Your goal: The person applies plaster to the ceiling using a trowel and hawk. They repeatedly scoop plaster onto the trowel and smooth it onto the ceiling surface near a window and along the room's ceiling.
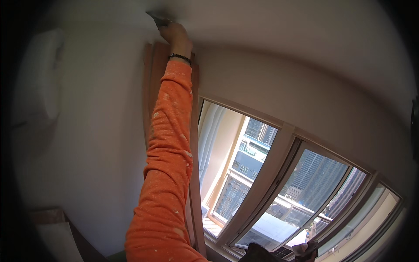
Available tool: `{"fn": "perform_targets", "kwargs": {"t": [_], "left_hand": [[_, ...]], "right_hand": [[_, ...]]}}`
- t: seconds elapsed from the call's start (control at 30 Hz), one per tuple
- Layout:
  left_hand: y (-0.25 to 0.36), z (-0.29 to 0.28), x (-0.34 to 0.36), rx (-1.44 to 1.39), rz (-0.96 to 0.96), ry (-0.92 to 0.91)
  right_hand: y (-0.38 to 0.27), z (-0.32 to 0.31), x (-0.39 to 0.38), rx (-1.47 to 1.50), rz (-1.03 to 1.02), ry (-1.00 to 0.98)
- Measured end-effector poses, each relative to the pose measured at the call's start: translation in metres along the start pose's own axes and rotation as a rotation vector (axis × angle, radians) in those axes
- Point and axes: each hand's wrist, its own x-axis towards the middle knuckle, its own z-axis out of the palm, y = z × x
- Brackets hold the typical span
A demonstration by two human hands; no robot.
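My left arm, in an orange sleeve spotted with white, reaches up to the pale ceiling [262, 22]. At its end my left hand [175, 36] is closed around a putty knife [158, 19] with a thin grey blade pointing up and left. The blade is at the ceiling's surface near the top of the wall; whether it touches cannot be made out. A dark beaded bracelet [180, 57] circles the wrist. Behind the forearm stands a brown upright panel or folded curtain [156, 70], partly hidden by the sleeve. My right hand does not show.
A framed window [286, 139] with several panes fills the lower right, with tall buildings outside. A pale wall unit [41, 78] hangs at the far left. Low on the left is a brown-edged thing [48, 216]. Dark shapes [257, 252] at the bottom edge are unclear.
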Motion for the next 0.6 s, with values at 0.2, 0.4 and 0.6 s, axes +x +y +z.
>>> {"fn": "perform_targets", "kwargs": {"t": [0.2,0.4,0.6], "left_hand": [[0.0,0.038,-0.05,0.047,0.032,-0.066],[0.045,0.102,-0.154,-0.006,0.004,-0.051],[0.084,0.173,-0.282,0.164,0.386,-0.057]], "right_hand": [[-0.017,-0.043,0.012,-0.152,-0.092,-0.094],[-0.063,-0.06,-0.003,-0.402,-0.255,-0.052],[-0.079,-0.116,0.018,-0.564,-0.243,-0.007]]}}
